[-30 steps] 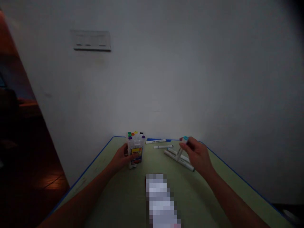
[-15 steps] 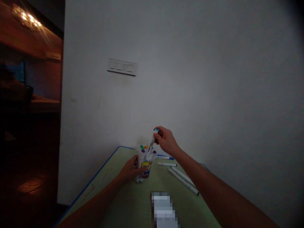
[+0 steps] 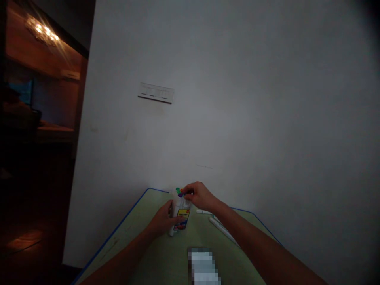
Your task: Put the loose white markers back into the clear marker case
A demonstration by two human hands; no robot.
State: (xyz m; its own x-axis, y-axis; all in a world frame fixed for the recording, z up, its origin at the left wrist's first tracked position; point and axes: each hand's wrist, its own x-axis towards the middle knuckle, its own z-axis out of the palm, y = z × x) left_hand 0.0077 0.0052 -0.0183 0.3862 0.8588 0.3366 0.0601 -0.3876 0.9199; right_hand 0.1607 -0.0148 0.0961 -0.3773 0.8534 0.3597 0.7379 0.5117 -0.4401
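My left hand [image 3: 160,221] is wrapped round a clear case of markers [image 3: 183,218] with a yellow and blue label, holding it nearly upright over the table. Green, orange and purple marker ends [image 3: 180,194] show at its top. My right hand [image 3: 201,196] is closed at the case's mouth, its fingertips pinching the top of a marker. That marker is mostly hidden by the fingers and the case. On the table to the right lie a thin white marker [image 3: 203,211] and a thicker white marker [image 3: 221,227], partly covered by my right forearm.
A pale green table [image 3: 142,253] with a blue edge stands against a grey wall [image 3: 252,99]. Near its front lies a phone-like object [image 3: 203,265], blurred out. A switch plate [image 3: 156,93] is on the wall. A dark room with a lit lamp [image 3: 41,31] opens at left.
My right hand has moved down and left, lowering the blue-topped marker into the case. My left hand keeps its hold on the case. The view has shifted slightly.
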